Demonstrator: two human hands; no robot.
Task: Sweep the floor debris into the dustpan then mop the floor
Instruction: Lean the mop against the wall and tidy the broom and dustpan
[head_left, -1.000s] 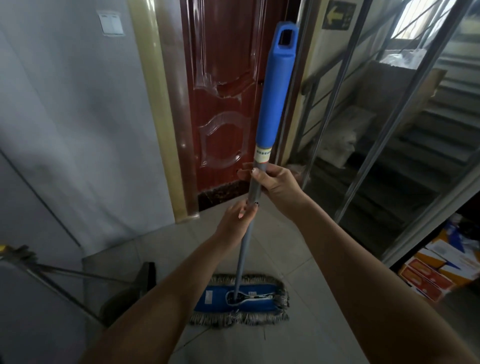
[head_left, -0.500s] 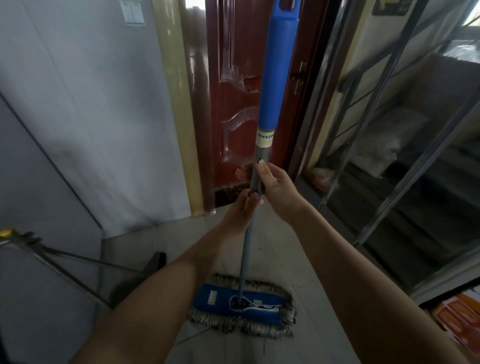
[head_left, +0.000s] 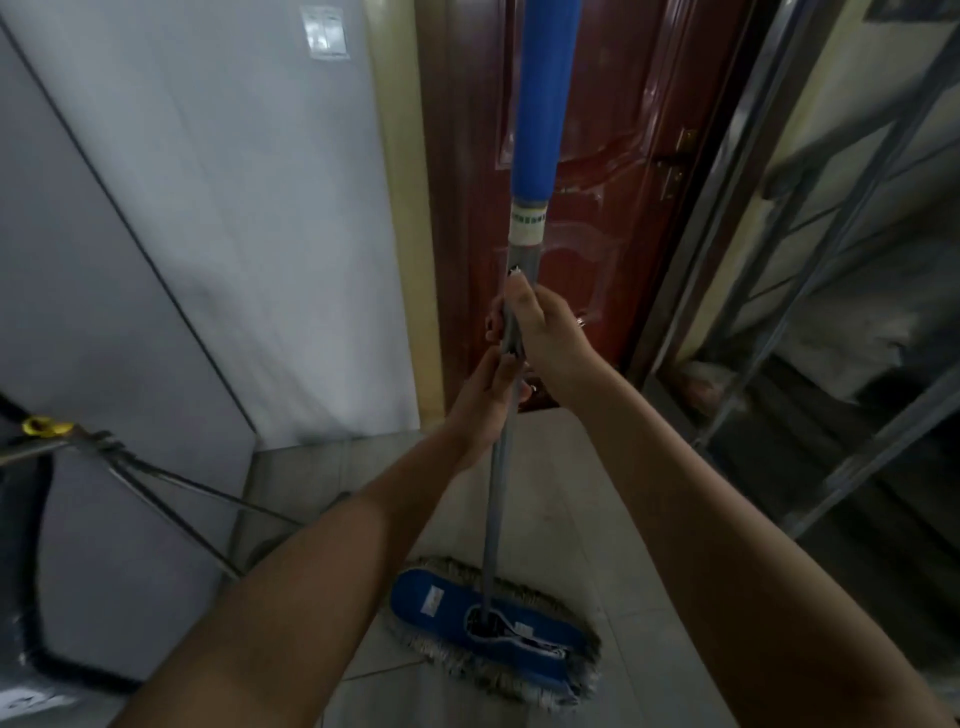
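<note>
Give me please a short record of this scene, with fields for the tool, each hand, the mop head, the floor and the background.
tool: mop, grey pole, blue grip on top
right hand: fingers curled round the pole, below the blue grip
left hand: grips the pole directly under the right hand
mop head: blue pad with fringe, flat on the floor
floor: light tiles
background: red-brown door; grey wall with a switch on its left; metal railing on its right
stage: mopping
</note>
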